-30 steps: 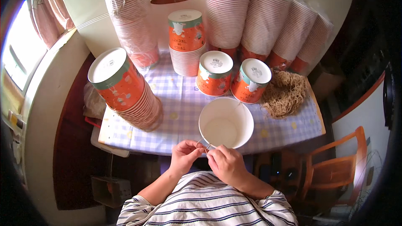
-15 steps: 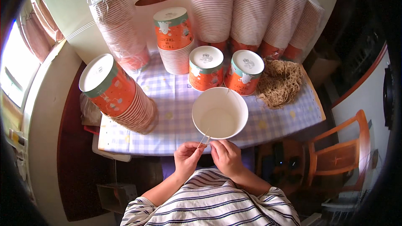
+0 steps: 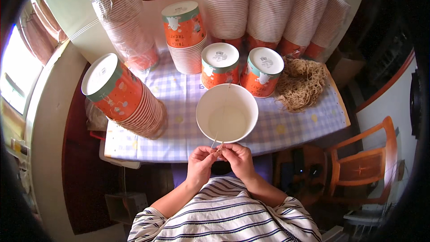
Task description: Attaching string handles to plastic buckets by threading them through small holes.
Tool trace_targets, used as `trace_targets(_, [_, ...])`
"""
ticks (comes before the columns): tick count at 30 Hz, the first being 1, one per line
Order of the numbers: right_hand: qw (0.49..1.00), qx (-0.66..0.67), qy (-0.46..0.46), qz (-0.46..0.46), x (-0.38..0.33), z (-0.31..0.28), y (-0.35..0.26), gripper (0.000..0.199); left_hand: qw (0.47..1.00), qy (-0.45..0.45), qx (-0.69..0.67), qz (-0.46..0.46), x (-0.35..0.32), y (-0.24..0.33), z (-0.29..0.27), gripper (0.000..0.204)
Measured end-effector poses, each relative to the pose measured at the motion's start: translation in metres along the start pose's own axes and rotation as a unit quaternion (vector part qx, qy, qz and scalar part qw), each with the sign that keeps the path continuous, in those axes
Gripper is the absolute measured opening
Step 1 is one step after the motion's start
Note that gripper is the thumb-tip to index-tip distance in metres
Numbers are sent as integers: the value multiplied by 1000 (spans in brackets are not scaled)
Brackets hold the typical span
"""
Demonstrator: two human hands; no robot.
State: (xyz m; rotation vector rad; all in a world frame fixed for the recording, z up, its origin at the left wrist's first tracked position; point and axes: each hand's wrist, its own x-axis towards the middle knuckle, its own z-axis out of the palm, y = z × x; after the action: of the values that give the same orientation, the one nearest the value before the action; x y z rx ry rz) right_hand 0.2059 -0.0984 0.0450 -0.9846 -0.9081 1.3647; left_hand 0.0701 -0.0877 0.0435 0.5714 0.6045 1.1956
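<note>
At lower centre, the left hand (image 3: 200, 163) and right hand (image 3: 237, 159) each pinch shut on one thin strand (image 3: 215, 142) just below one empty white bowl (image 3: 227, 113) on the counter (image 3: 188, 139) — behind it, two lidded orange cups (image 3: 219, 65) beside one noodle heap (image 3: 301, 83).

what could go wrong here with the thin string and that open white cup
1. Both the left hand and the right hand pinch a thin string at the rim of the white cup. A tug might tip the cup, which sits near the table edge.
2. The tilted cup stack on the left looks unsteady and may roll if bumped.
3. The string is fine and could slip from the fingertips.
</note>
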Motion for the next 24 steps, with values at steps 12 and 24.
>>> trace_targets(12, [999, -2, 13, -47, 2, 1, 11, 14, 987, 56, 130, 81, 1, -2, 4, 10])
trace_targets(24, [995, 80, 19, 59, 0, 0, 1, 15, 841, -15, 447, 303, 9, 4, 1, 14])
